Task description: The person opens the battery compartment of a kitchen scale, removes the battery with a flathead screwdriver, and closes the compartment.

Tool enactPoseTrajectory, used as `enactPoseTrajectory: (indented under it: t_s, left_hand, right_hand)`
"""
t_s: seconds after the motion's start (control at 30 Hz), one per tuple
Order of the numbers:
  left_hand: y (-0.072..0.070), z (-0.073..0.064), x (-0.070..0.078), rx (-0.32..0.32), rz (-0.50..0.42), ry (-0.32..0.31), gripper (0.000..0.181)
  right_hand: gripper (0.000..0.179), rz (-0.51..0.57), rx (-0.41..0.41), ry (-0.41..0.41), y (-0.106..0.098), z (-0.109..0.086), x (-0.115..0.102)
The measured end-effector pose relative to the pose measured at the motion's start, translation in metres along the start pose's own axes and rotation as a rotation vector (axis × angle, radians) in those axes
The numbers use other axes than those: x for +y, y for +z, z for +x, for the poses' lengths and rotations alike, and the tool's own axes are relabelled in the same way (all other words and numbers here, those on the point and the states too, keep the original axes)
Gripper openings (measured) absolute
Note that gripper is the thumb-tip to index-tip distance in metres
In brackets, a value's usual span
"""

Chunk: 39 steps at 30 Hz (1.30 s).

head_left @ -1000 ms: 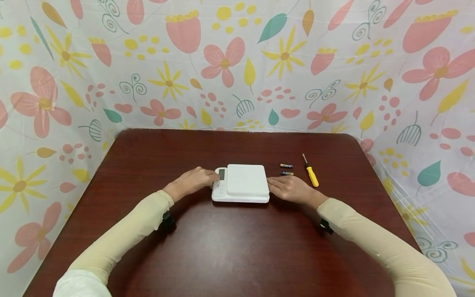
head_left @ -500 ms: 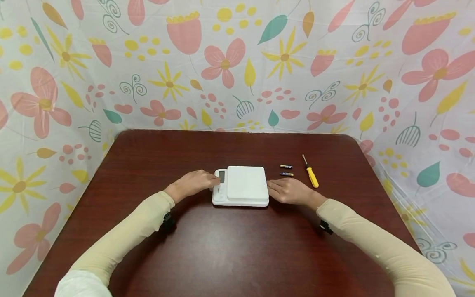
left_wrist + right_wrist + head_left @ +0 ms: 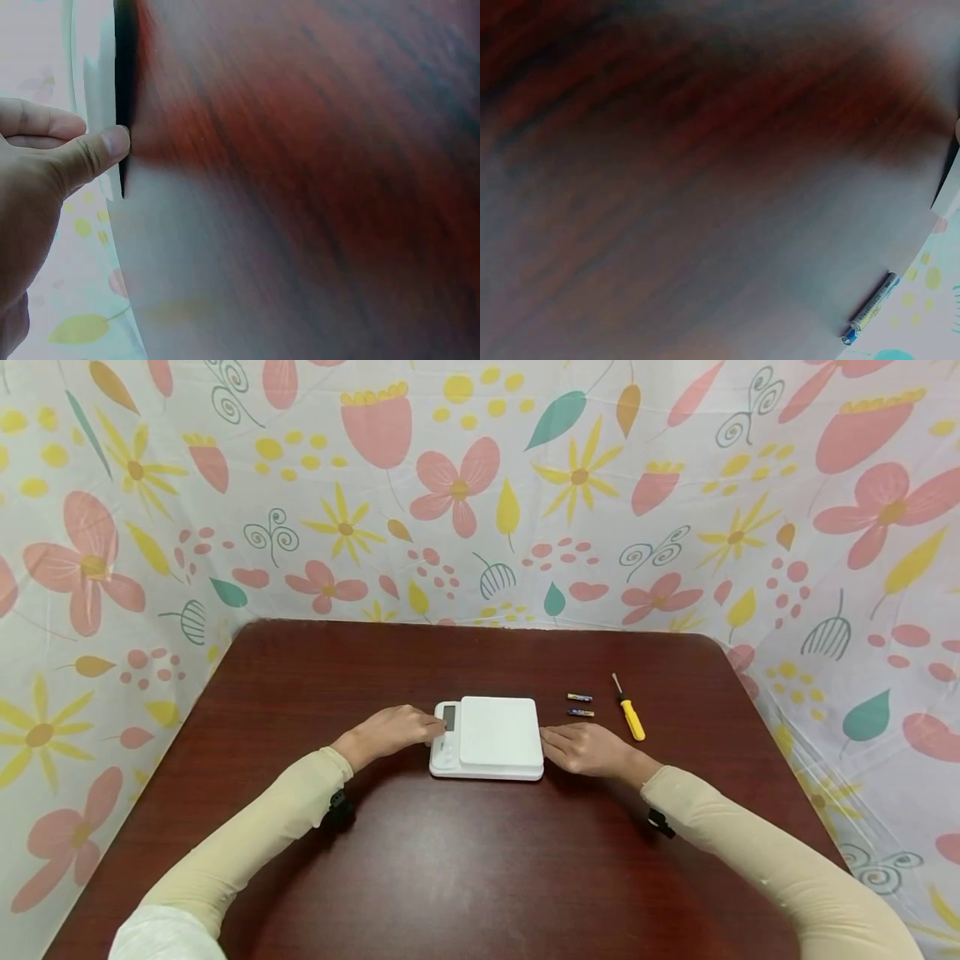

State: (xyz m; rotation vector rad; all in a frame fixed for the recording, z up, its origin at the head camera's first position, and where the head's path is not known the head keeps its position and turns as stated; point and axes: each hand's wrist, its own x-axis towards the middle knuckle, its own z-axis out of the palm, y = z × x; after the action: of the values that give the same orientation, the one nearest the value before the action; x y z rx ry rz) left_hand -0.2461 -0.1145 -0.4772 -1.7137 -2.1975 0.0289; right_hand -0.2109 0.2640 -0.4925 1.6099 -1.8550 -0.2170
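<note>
A white digital kitchen scale lies face up near the middle of the table, its small grey display at the left end. My left hand pinches the scale's left edge, fingers over the top beside the display. In the left wrist view the thumb is against the scale's side, and a dark shadow runs along that edge. At the opposite end, my right hand holds the right edge with bent fingers. Only a sliver of a fingertip shows in the right wrist view, so its thumb is hidden.
Two small batteries lie on the dark red wooden table, behind and right of the scale. Farther right is a screwdriver with a yellow handle. A flower-patterned cloth hangs around the table's back and sides.
The scale has shifted slightly toward me, its front edge now lower in the head view. Both hands have moved along with it. The batteries and screwdriver have stayed put.
</note>
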Motion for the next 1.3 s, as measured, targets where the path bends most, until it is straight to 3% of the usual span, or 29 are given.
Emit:
enactPoseTrajectory:
  t_s: [0.43,0.57,0.7,0.9,1.0,1.13,1.3]
  left_hand:
    - [0.002,0.001,0.001,-0.014,0.009,-0.018,0.014]
    - [0.002,-0.001,0.001,0.013,-0.024,-0.036,0.016]
    - [0.000,-0.002,-0.004,0.051,-0.138,-0.106,0.016]
    - [-0.010,-0.003,-0.023,0.073,-0.319,-0.325,0.033]
    - [-0.011,-0.004,-0.033,0.032,-0.405,-0.405,0.049]
    - [-0.006,-0.004,-0.045,-0.068,-0.519,-0.475,0.063]
    - [0.002,0.003,-0.055,-0.158,-0.569,-0.511,0.066]
  right_hand:
    - [0.046,0.000,-0.041,0.002,-0.001,-0.005,-0.002]
    - [0.035,0.033,-0.084,0.050,-0.008,-0.009,-0.005]
    - [0.021,0.144,-0.073,0.202,-0.024,-0.010,-0.013]
    - [0.020,0.257,-0.023,0.506,-0.048,0.001,-0.028]
    - [0.026,0.261,-0.056,0.676,-0.057,0.009,-0.035]
    - [0.045,0.305,-0.162,0.894,-0.067,0.022,-0.046]
    - [0.060,0.348,-0.304,1.038,-0.070,0.034,-0.060]
